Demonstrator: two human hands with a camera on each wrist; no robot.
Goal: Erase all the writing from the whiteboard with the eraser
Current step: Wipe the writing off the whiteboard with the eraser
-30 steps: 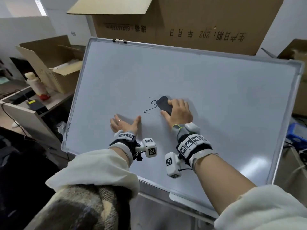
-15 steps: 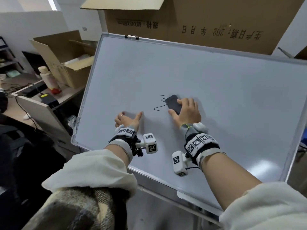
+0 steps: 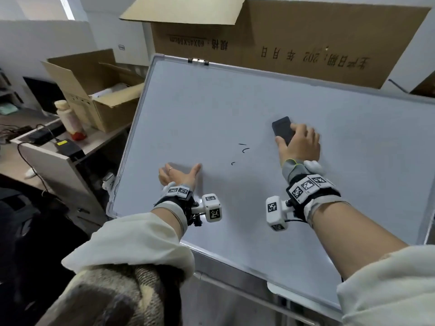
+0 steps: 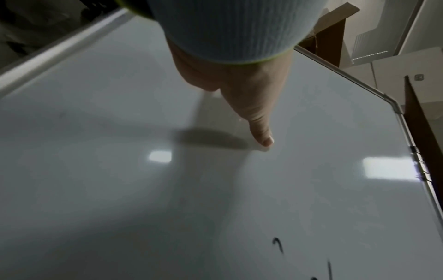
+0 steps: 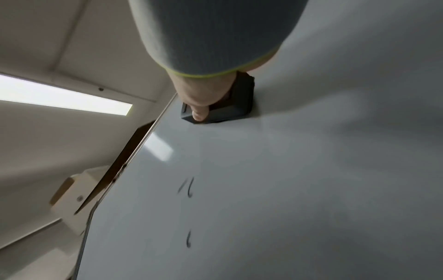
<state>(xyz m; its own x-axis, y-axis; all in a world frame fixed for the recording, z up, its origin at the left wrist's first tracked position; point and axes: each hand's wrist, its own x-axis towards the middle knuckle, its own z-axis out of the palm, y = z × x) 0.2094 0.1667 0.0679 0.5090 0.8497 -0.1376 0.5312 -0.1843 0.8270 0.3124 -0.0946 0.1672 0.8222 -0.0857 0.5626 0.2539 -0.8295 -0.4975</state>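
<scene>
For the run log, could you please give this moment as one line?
right hand grips eraser on whiteboard | left hand flat on board | marks remain

I read "60X45X60cm" and "202 年 月 日", printed upside down, on the big cardboard box (image 3: 294, 31) behind the whiteboard (image 3: 235, 102).

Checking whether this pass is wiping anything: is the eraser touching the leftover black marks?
Apart. In the head view the eraser under the right hand sits up and right of the black marks, bare whiteboard between them.
</scene>
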